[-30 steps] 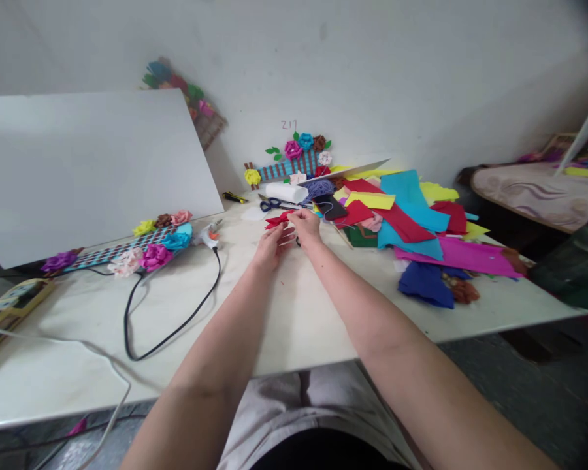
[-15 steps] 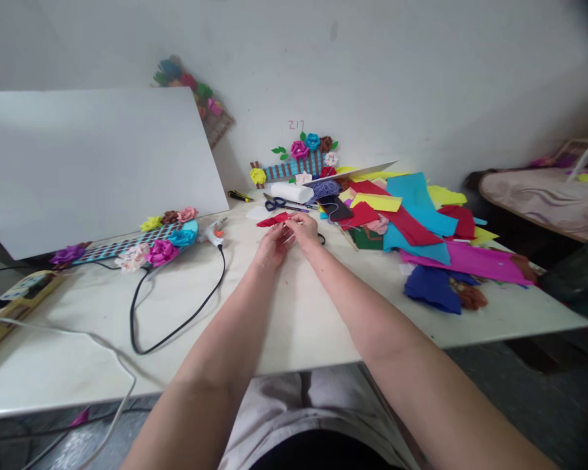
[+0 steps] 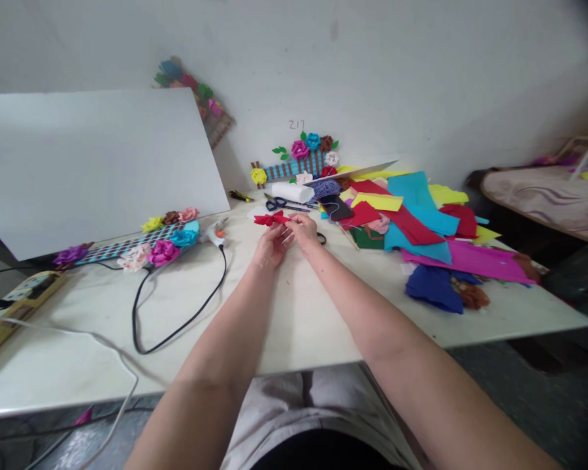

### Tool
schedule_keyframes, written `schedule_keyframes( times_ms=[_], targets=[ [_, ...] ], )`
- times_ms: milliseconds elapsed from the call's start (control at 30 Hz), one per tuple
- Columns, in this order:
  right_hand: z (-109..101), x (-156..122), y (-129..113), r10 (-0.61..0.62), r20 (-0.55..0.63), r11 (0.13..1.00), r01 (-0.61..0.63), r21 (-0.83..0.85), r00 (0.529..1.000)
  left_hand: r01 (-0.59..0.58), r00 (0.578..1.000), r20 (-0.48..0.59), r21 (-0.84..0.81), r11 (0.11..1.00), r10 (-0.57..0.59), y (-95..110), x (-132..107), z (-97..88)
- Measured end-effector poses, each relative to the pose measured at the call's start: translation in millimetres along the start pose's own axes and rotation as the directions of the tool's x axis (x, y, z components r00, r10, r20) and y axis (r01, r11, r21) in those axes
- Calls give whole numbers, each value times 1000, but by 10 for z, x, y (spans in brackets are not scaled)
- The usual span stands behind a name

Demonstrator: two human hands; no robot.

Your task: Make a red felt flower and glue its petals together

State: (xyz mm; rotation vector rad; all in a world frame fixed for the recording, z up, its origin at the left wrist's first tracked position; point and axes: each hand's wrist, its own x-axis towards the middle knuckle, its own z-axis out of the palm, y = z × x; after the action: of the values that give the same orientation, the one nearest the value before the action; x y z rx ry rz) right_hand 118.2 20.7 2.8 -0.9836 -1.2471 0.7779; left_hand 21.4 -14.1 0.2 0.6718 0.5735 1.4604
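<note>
A small red crepe paper flower [image 3: 268, 219] with pointed petals is held a little above the table, and its base is hidden by my fingers. My right hand [image 3: 304, 231] pinches that base between thumb and fingers. From below and to the left, my left hand [image 3: 273, 245] curls its fingers against the same flower. Just beyond the hands lie dark-handled scissors [image 3: 276, 204] and a white roll [image 3: 292, 192]. Another black loop handle [image 3: 322, 239] shows beside my right wrist.
A glue gun [image 3: 214, 232] trails a black cord at left, beside a flower-decorated blue lattice panel [image 3: 127, 243]. A power strip [image 3: 24, 303] lies at the left edge. Coloured paper sheets [image 3: 411, 215] pile up at right. A white board [image 3: 93, 170] leans against the wall; a yellow cutter [image 3: 240, 196] lies near it.
The red flower has turned in my fingers and its petals now show more spread, slightly further left. Both hands stay almost in the same place.
</note>
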Motion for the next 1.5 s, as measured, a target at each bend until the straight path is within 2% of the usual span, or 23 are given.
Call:
schedule_keyframes(
  times_ms=[200,600,833,1233,1400,1500],
  targets=[
    [5,-52,-62,94,1,995,-94,44,996,-24,1000,-5,54,998,24,10,1,-20],
    [6,-58,-121,181,15,978,-182,103,983,-45,999,-11,62,997,45,0,14,-52],
    [11,-43,-79,172,34,979,-175,105,985,-51,998,-30,62,997,53,9,-3,-22],
    [-15,-67,-105,69,91,998,-69,-1,993,-98,993,-67,50,994,102,-14,46,-81],
    [-28,-28,-59,127,84,992,-128,5,988,-105,985,-129,84,991,115,-6,63,-94],
    [-46,-16,-73,123,96,992,-126,23,988,-112,984,-126,106,988,125,-17,80,-111]
  ],
)
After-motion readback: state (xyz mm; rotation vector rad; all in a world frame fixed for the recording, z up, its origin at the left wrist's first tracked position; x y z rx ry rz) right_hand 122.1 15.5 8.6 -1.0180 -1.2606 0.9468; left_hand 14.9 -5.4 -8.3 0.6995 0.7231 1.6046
